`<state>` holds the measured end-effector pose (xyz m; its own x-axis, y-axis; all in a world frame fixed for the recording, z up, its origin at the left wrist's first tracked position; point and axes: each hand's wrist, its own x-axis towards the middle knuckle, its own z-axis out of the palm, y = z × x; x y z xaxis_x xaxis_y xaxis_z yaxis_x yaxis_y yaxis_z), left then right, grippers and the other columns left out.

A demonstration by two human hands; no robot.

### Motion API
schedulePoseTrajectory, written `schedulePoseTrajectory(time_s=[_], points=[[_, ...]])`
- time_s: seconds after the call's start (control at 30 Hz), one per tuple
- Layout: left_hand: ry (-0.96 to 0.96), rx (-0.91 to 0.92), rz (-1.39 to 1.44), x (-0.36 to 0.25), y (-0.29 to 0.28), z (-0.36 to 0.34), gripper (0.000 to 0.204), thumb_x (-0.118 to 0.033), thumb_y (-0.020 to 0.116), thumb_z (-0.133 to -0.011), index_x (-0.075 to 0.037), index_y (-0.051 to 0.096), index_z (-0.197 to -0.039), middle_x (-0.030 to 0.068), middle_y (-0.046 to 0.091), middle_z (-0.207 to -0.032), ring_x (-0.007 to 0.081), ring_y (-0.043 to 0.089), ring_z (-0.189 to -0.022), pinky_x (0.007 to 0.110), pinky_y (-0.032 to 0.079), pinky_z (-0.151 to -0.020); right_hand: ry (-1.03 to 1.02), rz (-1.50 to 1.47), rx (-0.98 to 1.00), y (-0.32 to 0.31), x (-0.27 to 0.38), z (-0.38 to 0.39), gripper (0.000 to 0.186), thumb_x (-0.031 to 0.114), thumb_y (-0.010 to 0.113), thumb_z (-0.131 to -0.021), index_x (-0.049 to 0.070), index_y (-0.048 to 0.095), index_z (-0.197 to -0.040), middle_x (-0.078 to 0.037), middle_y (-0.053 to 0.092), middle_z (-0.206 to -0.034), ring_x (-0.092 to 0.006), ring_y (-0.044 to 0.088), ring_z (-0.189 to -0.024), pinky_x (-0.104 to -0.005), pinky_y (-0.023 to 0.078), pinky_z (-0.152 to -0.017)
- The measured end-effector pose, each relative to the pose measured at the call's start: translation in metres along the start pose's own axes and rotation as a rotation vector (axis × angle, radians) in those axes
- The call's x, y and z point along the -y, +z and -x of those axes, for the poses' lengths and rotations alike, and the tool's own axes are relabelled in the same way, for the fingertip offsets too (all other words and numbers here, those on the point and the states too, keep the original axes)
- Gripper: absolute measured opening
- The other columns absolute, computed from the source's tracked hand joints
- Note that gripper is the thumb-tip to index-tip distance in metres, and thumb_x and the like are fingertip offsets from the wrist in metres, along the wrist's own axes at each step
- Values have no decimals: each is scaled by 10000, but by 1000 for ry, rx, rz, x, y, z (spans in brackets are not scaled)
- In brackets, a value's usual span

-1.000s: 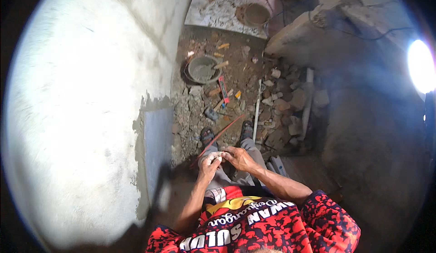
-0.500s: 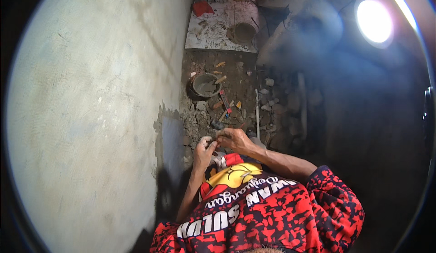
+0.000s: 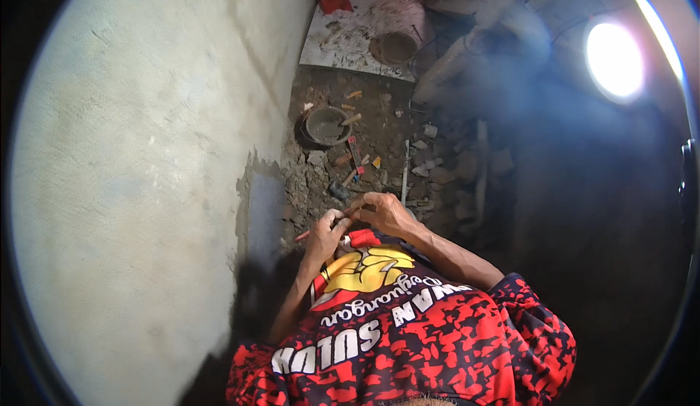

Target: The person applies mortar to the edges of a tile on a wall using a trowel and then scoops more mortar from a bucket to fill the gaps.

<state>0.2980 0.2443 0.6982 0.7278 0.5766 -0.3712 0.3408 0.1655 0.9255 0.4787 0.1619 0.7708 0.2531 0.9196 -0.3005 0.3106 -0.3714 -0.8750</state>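
My left hand point(image 3: 324, 237) and my right hand point(image 3: 385, 213) meet close in front of my body, fingers bent and pinched together. A thin reddish stick point(image 3: 302, 237) pokes out on the left of my left hand and seems to run through to my right fingertips; its exact kind is too small to make out. Just beyond the hands, a hammer point(image 3: 337, 190) with a dark head and wooden handle lies on the rubble. Past it rests a red, narrow tool point(image 3: 356, 156), perhaps a small level.
A plastered wall point(image 3: 168, 158) rises on the left, with a smooth grey patch point(image 3: 266, 209) low down. Farther off stands a bucket point(image 3: 327, 126) of grey mortar with a wooden handle point(image 3: 351, 120) sticking out. A pale pipe point(image 3: 405, 172) and broken stones point(image 3: 441, 176) lie to the right.
The view has turned and shifted slightly. Reddish stick now shows beyond my left hand, where none was visible before. My hands stay together, and the hammer is less covered.
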Motion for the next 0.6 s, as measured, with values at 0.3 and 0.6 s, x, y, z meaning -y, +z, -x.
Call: schedulePoseTrajectory(time_s=[0.3, 0.6], points=[[9, -97, -115, -11, 60, -21, 173, -160, 650, -878, -1, 602, -929, 34, 605, -696, 90, 569, -611, 268, 450, -545, 5, 35, 245, -66, -21, -12, 173, 90, 644, -834, 7, 693, -978, -122, 708, -846, -191, 686, -770, -318, 530, -678], [-238, -228, 49, -24, 135, -26, 174, -168, 648, -878, -6, 596, -913, 48, 608, -652, 104, 575, -568, 284, 460, -511, -218, 146, 452, -105, -83, -23, 206, 82, 626, -813, -6, 672, -993, -174, 676, -877, -299, 678, -818, -371, 529, -722]])
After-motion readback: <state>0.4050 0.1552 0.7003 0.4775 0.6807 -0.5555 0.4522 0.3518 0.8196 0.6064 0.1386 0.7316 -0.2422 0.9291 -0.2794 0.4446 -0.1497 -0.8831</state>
